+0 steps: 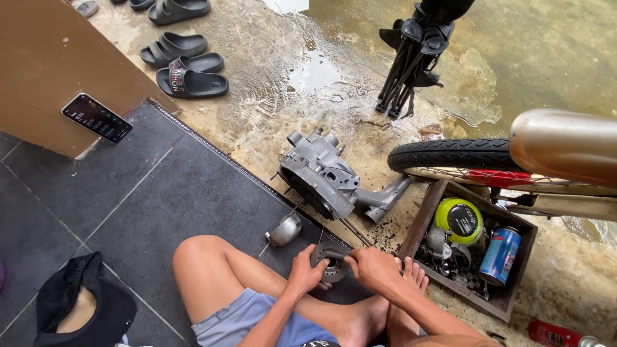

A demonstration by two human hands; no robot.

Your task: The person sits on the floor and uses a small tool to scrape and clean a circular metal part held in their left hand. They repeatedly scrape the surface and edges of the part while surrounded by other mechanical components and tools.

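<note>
I sit cross-legged on dark floor tiles. My left hand (304, 271) grips the near edge of a round, dark metal engine part (334, 271) lying on the floor between my knee and foot. My right hand (374, 268) is closed around a thin tool handle (333, 255) pressed onto that round part. A grey engine casing (319, 175) lies on the wet concrete just beyond my hands, with long thin studs sticking out toward me.
A small metal cover (285, 229) lies left of the casing. A wooden box (429, 218) with a spray can (500, 255), a round tin (459, 220) and parts stands at right, by a motorbike wheel (453, 154). Sandals (183, 64), a phone (96, 117), a tripod (411, 58).
</note>
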